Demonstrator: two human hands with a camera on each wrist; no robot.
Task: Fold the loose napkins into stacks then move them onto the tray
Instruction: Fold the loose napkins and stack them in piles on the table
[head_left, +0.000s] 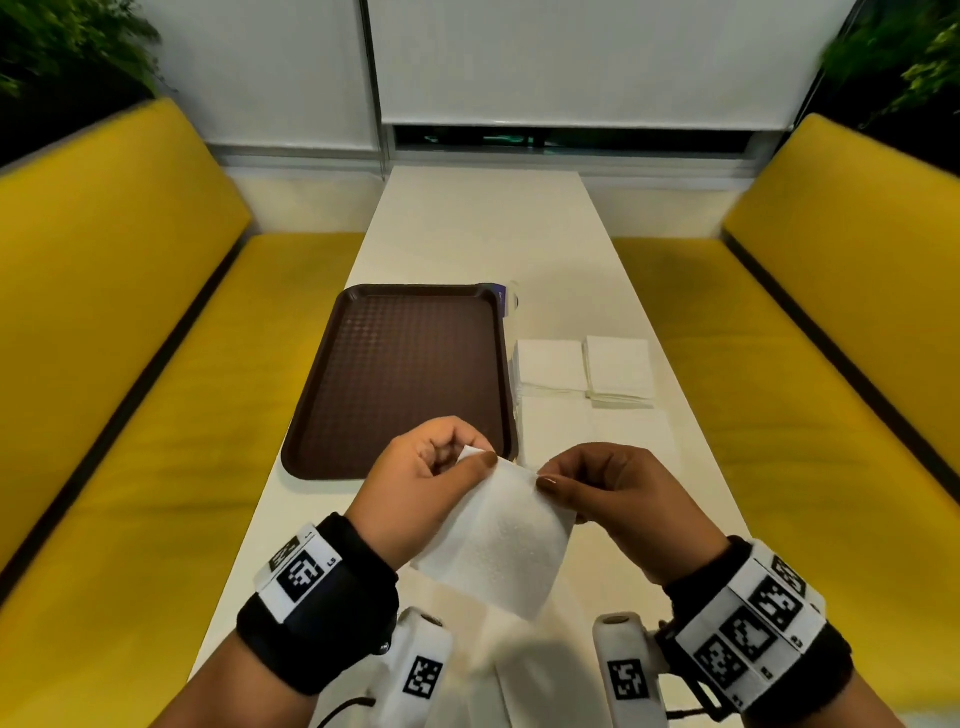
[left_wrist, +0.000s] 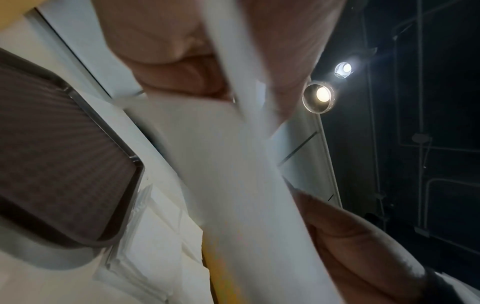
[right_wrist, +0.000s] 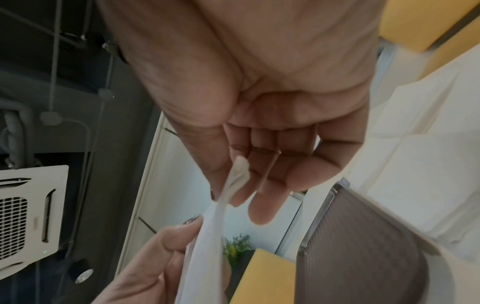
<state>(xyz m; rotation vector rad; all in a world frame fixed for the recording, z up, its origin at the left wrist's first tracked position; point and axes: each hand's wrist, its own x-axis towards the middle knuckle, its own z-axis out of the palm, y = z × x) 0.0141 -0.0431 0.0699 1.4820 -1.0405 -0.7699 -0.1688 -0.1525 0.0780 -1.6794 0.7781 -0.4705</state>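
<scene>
A white napkin (head_left: 504, 540) hangs in the air above the near end of the table, held by its top corners. My left hand (head_left: 436, 483) pinches the left corner between thumb and fingers. My right hand (head_left: 597, 488) pinches the right corner. The left wrist view shows the napkin (left_wrist: 233, 174) up close with both hands on it; the right wrist view shows the napkin's edge (right_wrist: 221, 205) between the right thumb and fingers. The brown tray (head_left: 405, 374) lies empty just beyond my left hand. Two folded napkin stacks (head_left: 584, 371) sit side by side to the tray's right.
The long white table (head_left: 483, 218) runs away from me between two yellow benches (head_left: 130, 312). A clear packet (head_left: 511, 301) lies at the tray's far right corner. More white napkin material (head_left: 519, 675) lies blurred on the table below my wrists.
</scene>
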